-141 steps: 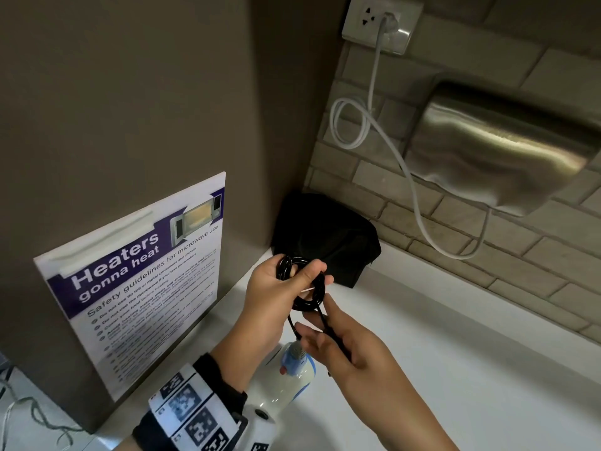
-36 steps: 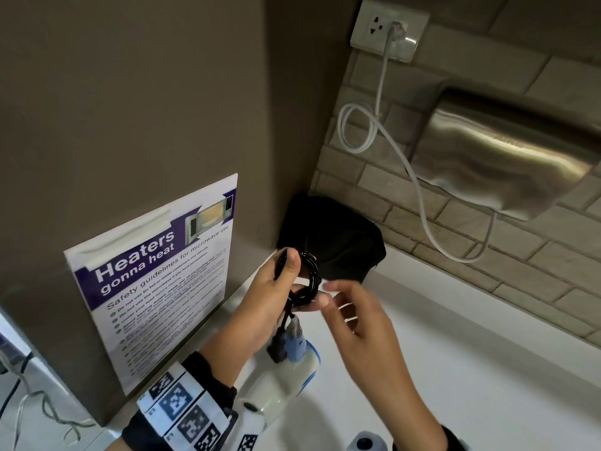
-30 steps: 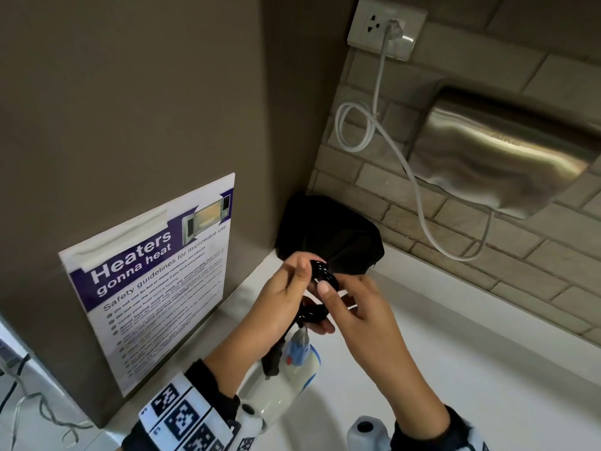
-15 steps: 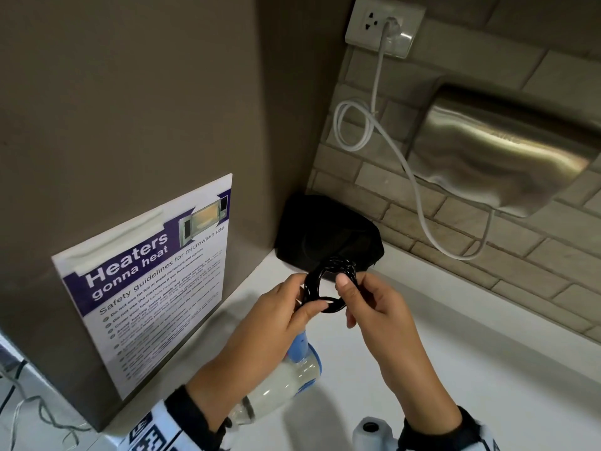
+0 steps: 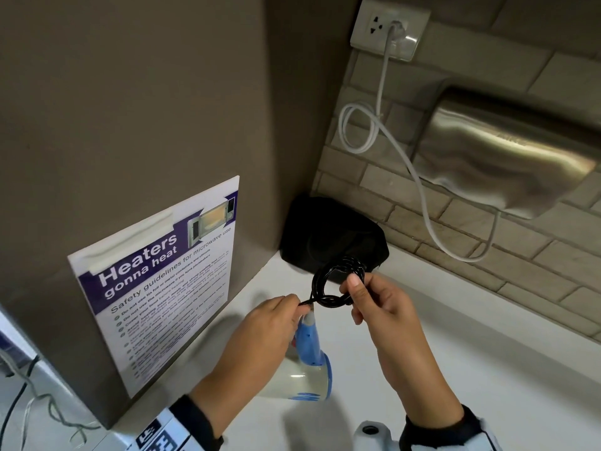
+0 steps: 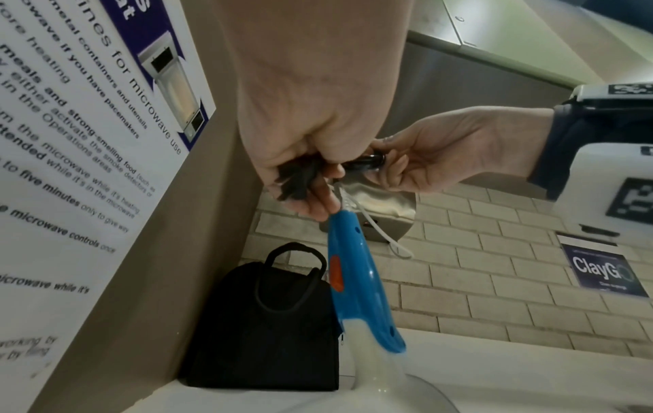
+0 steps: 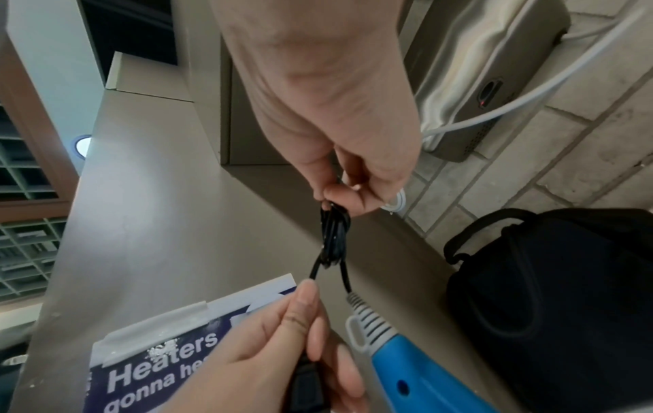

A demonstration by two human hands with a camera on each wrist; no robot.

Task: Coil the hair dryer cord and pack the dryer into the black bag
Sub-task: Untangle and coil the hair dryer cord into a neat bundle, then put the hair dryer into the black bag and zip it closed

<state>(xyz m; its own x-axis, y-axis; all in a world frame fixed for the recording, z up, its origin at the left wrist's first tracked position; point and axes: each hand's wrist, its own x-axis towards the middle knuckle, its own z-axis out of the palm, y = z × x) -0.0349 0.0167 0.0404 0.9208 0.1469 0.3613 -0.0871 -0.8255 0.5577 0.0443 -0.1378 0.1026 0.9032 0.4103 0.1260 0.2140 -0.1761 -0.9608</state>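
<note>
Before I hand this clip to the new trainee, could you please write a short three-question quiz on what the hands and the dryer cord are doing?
1. True or false: the black bag already holds the hair dryer.
2. Which hand pinches the coiled cord? A) left hand B) right hand C) neither
3. Fill in: the left hand holds the cord's black ____ end.

Key
1. False: the dryer hangs by its cord below the hands, outside the bag in the corner.
2. B: the right hand pinches the coil.
3. Plug, seen in the right wrist view.
</note>
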